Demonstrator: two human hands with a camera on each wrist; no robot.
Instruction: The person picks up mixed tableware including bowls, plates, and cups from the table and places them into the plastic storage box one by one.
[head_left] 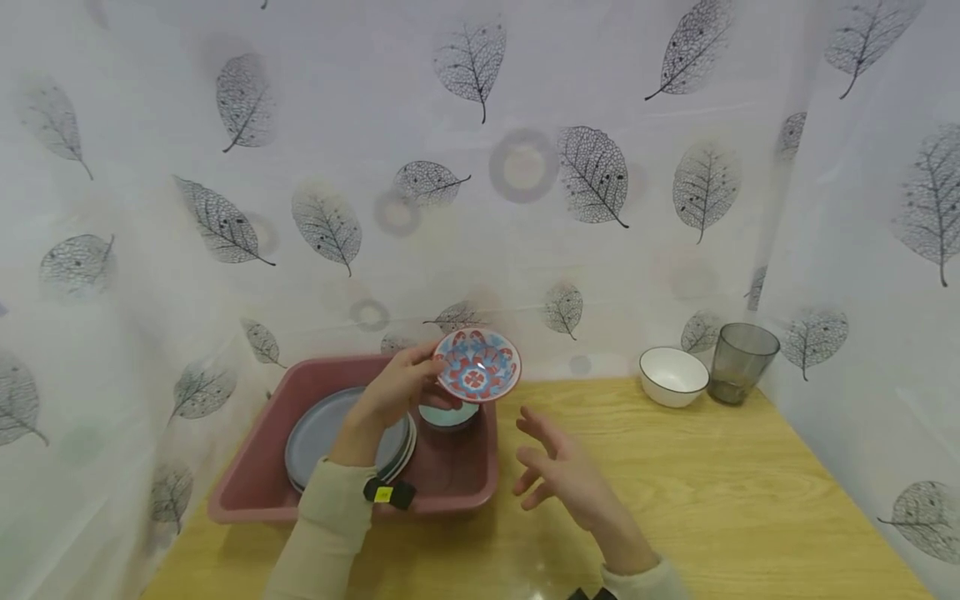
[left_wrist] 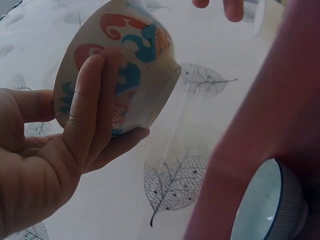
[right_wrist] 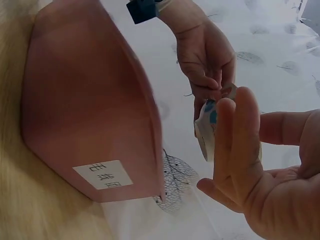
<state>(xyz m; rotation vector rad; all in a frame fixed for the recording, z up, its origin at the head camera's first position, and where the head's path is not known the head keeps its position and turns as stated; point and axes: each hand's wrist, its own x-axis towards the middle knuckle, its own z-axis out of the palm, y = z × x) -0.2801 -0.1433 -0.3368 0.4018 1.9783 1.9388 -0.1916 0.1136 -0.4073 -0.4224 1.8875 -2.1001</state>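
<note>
A bowl with a red and blue pattern is gripped at its left side by my left hand, above the right end of a pink basin. In the left wrist view the thumb is at the rim and the fingers lie along the patterned outside. My right hand is apart from the bowl, to its lower right, holding nothing, its fingers spread and loosely bent. Inside the basin are a stack of plates, partly hidden by the left arm, and a light blue bowl beneath the held one.
A white bowl with a dark rim stands at the back right of the wooden table, next to a grey see-through cup. A white label is on the basin's outside. Leaf-patterned sheeting surrounds the table.
</note>
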